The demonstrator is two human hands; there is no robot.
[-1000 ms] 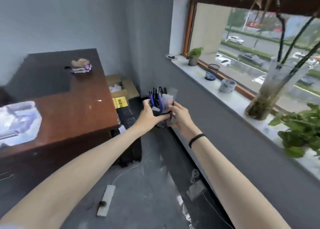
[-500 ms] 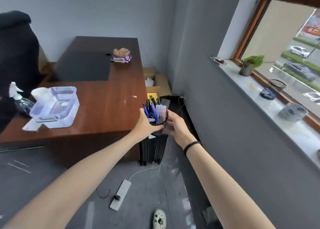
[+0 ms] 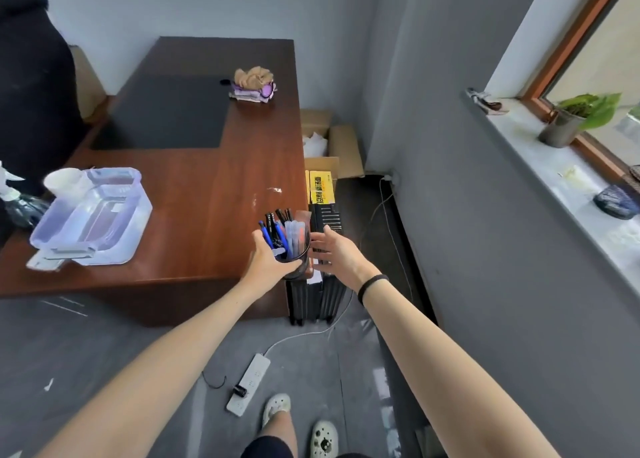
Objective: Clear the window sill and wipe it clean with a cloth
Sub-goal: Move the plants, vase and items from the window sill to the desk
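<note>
My left hand (image 3: 268, 262) grips a dark pen holder (image 3: 294, 262) full of blue and black pens, held over the right front corner of the brown desk (image 3: 207, 194). Just right of the holder, my right hand (image 3: 334, 253) has its fingers spread and seems barely off the holder. The white window sill (image 3: 540, 166) runs along the right. On it stand a small potted plant (image 3: 568, 121), a dark blue object (image 3: 616, 202) and a small item (image 3: 485, 101) at the far end. A crumpled tan cloth (image 3: 252, 78) lies on the desk's far side.
A clear plastic box (image 3: 91, 217) and a white cup (image 3: 62, 182) sit on the desk's left part, beside a spray bottle (image 3: 15, 198). Cardboard boxes (image 3: 330, 146) and a black case (image 3: 315, 295) stand between desk and wall. A power strip (image 3: 247, 383) lies on the floor by my feet.
I have turned from the window toward the desk, carrying the pen holder over its corner. My right hand has come off the holder and opened; the left still holds it.
</note>
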